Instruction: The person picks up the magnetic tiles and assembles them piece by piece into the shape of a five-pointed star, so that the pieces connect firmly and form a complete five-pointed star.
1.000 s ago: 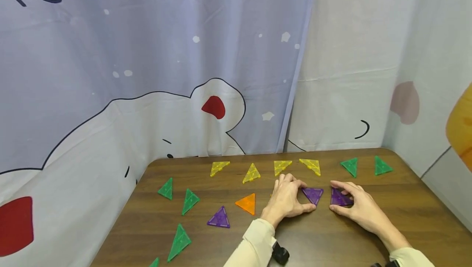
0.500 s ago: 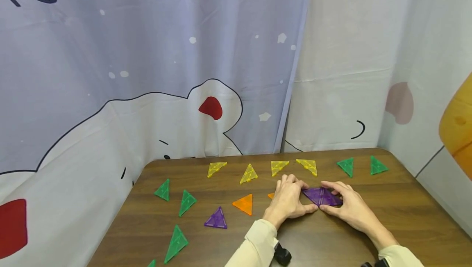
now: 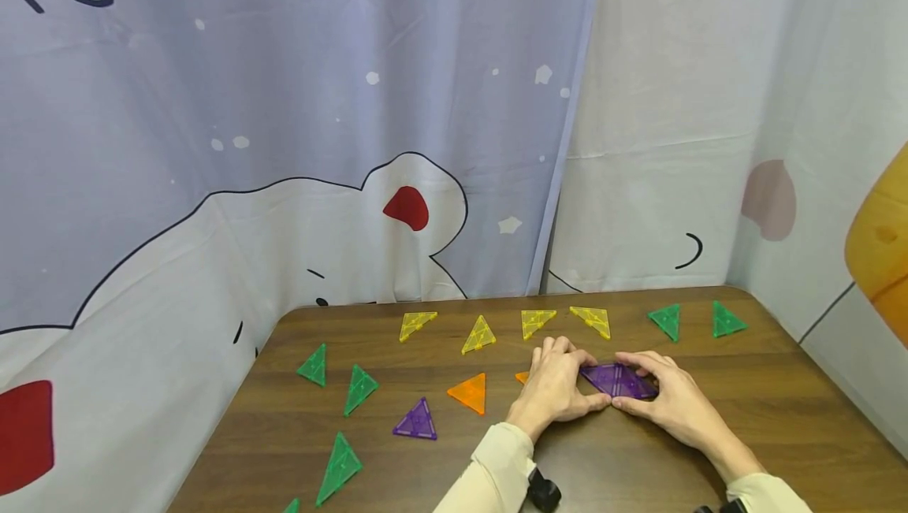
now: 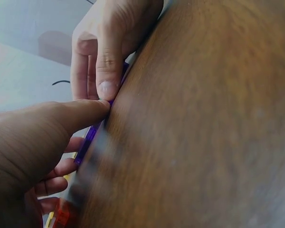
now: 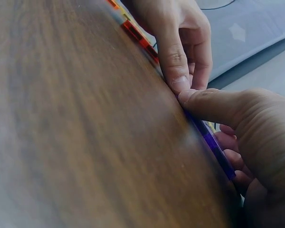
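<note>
Two purple translucent triangle tiles lie flat with edges touching, the left tile and the right tile making one wider shape in the head view. My left hand pinches the left tile between thumb and fingers. On the other side, my right hand holds the right tile the same way. The thumb tips meet at the near side of the seam, as the left wrist view of my left hand and the right wrist view of my right hand show. Part of each tile is hidden by fingers.
Around them on the wooden table lie an orange triangle, another purple triangle, several yellow triangles along the back, and several green ones. Another orange piece is mostly hidden behind my left hand. A curtain hangs behind.
My right hand has moved left with its purple tile, closing the gap to the other one. My left hand stays almost in place. Little differs over the last half second.
</note>
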Demonstrator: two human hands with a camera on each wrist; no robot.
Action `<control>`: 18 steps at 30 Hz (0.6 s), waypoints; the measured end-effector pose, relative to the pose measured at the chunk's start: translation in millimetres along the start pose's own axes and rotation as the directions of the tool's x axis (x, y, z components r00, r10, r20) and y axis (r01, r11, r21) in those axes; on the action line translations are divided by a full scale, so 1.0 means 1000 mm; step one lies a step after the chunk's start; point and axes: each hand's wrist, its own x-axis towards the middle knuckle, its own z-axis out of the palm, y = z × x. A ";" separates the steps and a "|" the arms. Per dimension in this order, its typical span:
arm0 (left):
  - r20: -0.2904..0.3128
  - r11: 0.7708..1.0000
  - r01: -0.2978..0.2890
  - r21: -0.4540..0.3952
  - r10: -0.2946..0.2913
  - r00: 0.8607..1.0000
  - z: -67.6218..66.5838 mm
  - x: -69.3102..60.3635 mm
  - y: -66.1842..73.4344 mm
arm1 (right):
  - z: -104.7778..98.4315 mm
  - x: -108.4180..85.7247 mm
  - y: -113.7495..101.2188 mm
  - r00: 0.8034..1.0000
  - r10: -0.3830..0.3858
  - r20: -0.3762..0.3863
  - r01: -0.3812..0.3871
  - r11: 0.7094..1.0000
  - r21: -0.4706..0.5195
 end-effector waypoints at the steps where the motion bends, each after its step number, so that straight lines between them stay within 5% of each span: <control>1: -0.001 1.000 -0.001 0.000 0.001 1.000 0.000 0.000 0.000 | 0.000 0.000 0.000 1.000 0.003 0.000 -0.003 1.000 -0.001; 18: -0.004 1.000 -0.011 0.017 0.011 1.000 -0.003 -0.002 0.003 | 0.000 -0.001 0.001 1.000 0.009 0.002 -0.009 1.000 -0.001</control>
